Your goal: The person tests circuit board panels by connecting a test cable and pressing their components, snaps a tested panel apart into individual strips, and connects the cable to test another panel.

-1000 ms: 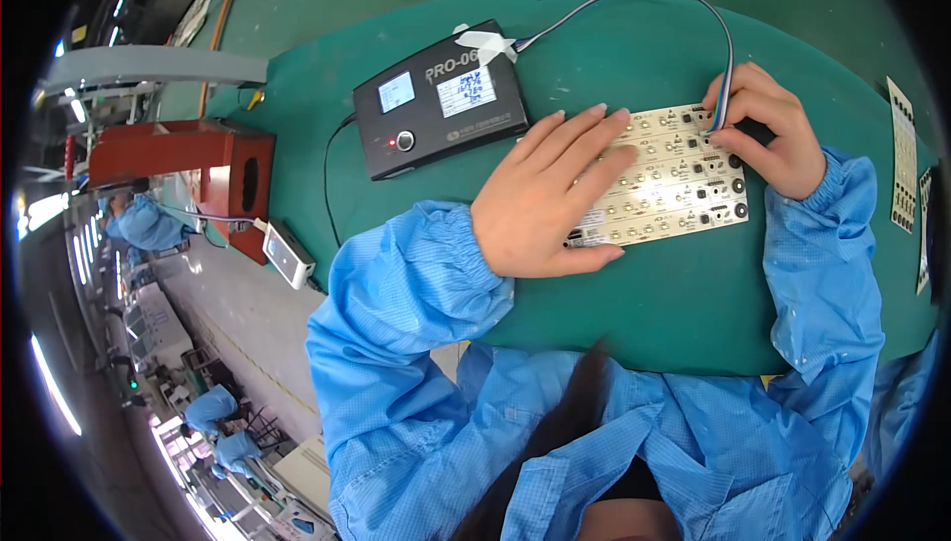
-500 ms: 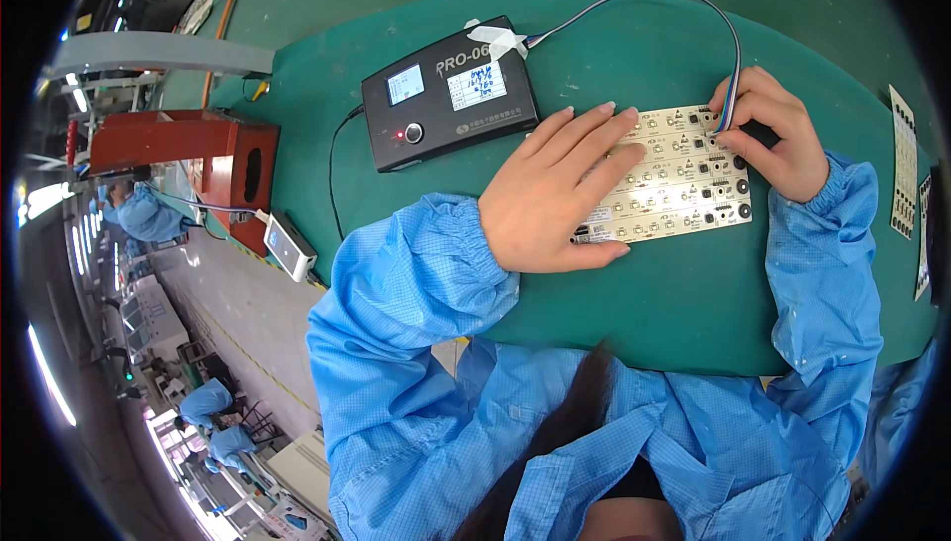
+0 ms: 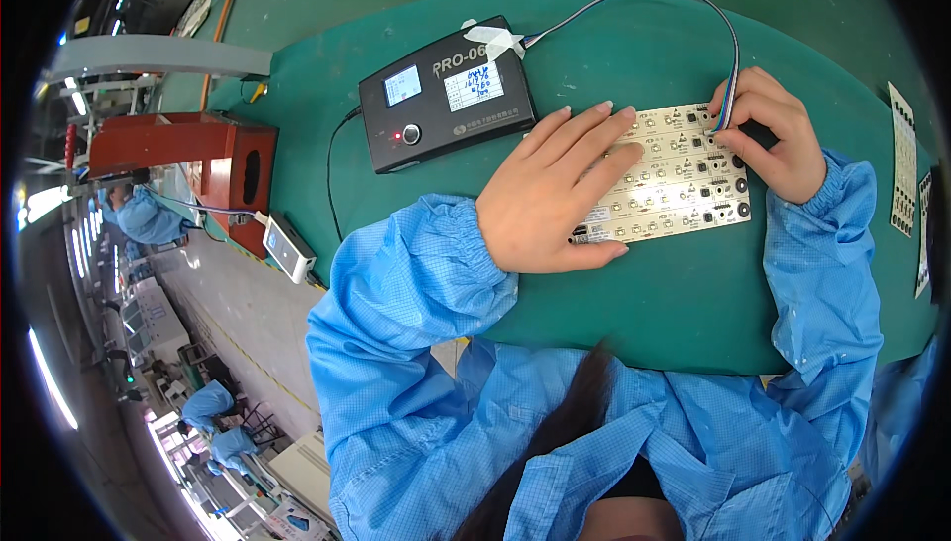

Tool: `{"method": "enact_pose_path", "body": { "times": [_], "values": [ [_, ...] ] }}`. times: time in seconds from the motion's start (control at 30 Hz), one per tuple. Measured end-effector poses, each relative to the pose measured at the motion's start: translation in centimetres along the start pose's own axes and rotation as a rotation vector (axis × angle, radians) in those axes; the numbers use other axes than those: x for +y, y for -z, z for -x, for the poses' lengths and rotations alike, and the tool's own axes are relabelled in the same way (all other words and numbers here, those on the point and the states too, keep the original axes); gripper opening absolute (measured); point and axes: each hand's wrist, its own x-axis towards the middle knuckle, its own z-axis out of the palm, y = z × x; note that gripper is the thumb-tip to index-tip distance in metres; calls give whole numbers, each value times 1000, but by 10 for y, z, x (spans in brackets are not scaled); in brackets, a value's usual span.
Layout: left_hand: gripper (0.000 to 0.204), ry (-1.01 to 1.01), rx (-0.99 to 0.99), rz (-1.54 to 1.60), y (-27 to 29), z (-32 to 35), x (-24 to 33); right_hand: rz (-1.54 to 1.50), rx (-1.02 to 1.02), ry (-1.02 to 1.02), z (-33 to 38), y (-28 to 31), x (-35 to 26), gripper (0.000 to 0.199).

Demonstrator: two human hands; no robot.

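Note:
A pale circuit board panel point(image 3: 659, 199) with several rows of small components lies flat on the green mat. My left hand point(image 3: 560, 189) rests spread over its left part, palm down, hiding that end. At the panel's upper right, my right hand point(image 3: 778, 130) pinches the end of a multi-coloured ribbon cable point(image 3: 731, 95) against the board. The tip of the cable is hidden by my fingers. From there the cable arcs up and back to a black programmer box point(image 3: 446, 95) with a small lit screen, a round button and a red light.
Beyond my left sleeve stand a red metal machine point(image 3: 213, 160) and a small white device point(image 3: 287, 247) with a cable. More board strips point(image 3: 901, 160) lie at the right edge of the green table point(image 3: 644, 303). Co-workers in blue point(image 3: 208, 402) sit far to the left.

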Motion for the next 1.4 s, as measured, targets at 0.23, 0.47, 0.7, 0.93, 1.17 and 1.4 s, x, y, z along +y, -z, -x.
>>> {"method": "enact_pose_path", "body": {
  "times": [0.23,0.47,0.7,0.93,1.17,1.4],
  "values": [
    [78,-9,6,2,1,-7,4,34,8,5,4,7,-2,9],
    [76,48,-66,-100,3,-13,3,-227,143,-70,6,-4,16,7],
    [77,73,-31,-72,-1,-22,-1,-182,117,55,3,-4,25,11],
    [77,74,-37,-73,-3,-24,-3,-90,118,164,3,-6,35,14],
    [78,71,-36,-75,-8,-26,-2,-20,103,195,6,-4,36,13],
    [78,73,-28,-85,-6,-20,-4,11,-1,161,3,-3,35,13]
  ]
}}
